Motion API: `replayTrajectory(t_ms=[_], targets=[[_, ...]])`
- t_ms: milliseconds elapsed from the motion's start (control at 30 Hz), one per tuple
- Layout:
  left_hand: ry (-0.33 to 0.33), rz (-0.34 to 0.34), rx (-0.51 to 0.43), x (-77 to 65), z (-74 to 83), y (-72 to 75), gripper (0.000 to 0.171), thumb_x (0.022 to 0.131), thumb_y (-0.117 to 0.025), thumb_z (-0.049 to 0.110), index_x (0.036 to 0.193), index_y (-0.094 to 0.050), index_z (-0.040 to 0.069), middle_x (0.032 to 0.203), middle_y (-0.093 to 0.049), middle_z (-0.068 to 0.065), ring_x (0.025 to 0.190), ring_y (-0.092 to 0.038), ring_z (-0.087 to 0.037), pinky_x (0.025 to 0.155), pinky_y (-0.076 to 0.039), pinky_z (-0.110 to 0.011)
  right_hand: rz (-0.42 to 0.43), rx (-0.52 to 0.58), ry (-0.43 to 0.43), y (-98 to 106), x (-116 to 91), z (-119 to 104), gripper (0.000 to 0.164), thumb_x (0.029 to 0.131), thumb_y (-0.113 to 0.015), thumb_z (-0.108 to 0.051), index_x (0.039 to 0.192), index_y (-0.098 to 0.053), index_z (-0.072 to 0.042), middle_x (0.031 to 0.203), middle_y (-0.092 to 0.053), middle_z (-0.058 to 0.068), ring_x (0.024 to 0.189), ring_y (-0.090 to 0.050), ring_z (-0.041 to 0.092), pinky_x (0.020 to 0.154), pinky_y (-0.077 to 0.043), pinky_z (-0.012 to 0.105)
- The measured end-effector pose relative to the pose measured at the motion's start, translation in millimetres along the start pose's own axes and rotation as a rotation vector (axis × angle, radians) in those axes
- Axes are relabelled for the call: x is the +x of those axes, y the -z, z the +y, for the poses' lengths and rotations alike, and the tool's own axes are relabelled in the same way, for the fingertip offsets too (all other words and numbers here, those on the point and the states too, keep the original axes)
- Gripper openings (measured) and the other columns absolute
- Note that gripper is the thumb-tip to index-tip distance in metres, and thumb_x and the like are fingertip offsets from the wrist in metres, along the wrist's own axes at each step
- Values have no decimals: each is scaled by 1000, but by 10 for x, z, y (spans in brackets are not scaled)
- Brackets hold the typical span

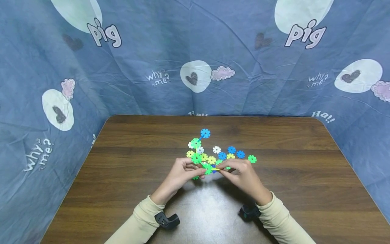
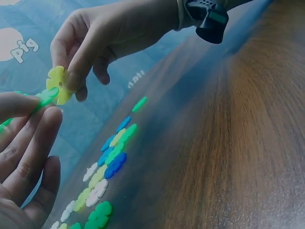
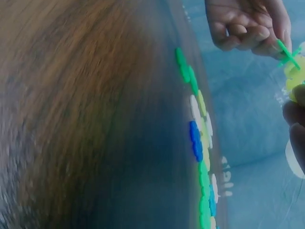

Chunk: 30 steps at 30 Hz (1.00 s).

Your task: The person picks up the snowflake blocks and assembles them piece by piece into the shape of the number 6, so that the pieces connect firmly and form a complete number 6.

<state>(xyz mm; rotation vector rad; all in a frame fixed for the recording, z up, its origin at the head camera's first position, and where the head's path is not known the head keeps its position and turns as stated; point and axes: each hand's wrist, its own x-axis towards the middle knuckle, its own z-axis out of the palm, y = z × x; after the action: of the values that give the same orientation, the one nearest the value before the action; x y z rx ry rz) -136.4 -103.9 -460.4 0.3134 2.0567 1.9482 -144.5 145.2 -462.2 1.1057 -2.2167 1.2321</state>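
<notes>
My left hand (image 1: 186, 170) pinches a green notched disc (image 1: 208, 168) at the end of a chain of linked plastic snowflake discs. Up from it the chain runs through another green disc (image 1: 196, 158) and a further one to a blue disc (image 1: 205, 133) at its tip. Between thumb and fingers, my right hand (image 1: 242, 173) pinches a yellow snowflake disc (image 2: 58, 85), seen edge-on from the head. In the left wrist view the yellow disc meets the green disc (image 2: 46, 98) at its edge, the two set crosswise. Both hands are above the table.
Loose discs lie on the wooden table (image 1: 128, 189) beyond the hands: a white one (image 1: 216, 149), several blue ones (image 1: 231, 149), yellow ones (image 1: 211, 160), and a green one (image 1: 252, 159) at the right. A blue printed curtain (image 1: 170, 101) hangs behind the table.
</notes>
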Motion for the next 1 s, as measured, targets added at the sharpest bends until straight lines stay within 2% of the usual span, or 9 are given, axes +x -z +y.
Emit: replayTrajectory(t_ms=[300, 567, 767, 867, 1000], targets=[[8, 20, 27, -16, 20, -11, 21, 91, -79, 12, 98, -73, -7, 88, -79, -21, 77, -78, -23, 70, -62, -32, 13, -27, 95, -35, -10, -12, 27, 76, -82, 12, 95, -79, -6, 89, -81, 6, 78, -78, 17, 73, -62, 20], [-20, 25, 34, -30, 39, -27, 19, 89, -79, 6, 96, -72, -10, 86, -77, -24, 76, -78, -29, 74, -64, -36, -10, -27, 115, -69, -4, -38, 25, 77, -82, 10, 95, -79, -6, 90, -81, 6, 78, -77, 16, 76, -61, 19], [-17, 50, -12, -44, 22, -68, 19, 90, -77, 5, 100, -70, -9, 90, -78, -22, 80, -79, -30, 73, -64, -35, 50, -7, 69, -108, -11, -64, 28, 76, -82, 13, 95, -79, -7, 89, -80, 6, 78, -77, 16, 75, -61, 19], [-9, 59, -61, -48, 11, -108, 21, 90, -78, 5, 103, -67, -8, 91, -79, -19, 80, -79, -22, 76, -63, -31, 77, 8, 37, -128, -14, -86, 27, 78, -81, 13, 97, -78, -7, 90, -80, 6, 79, -77, 17, 73, -61, 18], [-8, 69, -90, -46, -1, -138, 22, 89, -79, 4, 103, -65, -7, 91, -79, -18, 78, -78, -14, 76, -62, -29, 60, 21, 10, -125, -12, -110, 27, 81, -80, 11, 101, -78, -7, 94, -80, 6, 82, -77, 17, 72, -60, 16]])
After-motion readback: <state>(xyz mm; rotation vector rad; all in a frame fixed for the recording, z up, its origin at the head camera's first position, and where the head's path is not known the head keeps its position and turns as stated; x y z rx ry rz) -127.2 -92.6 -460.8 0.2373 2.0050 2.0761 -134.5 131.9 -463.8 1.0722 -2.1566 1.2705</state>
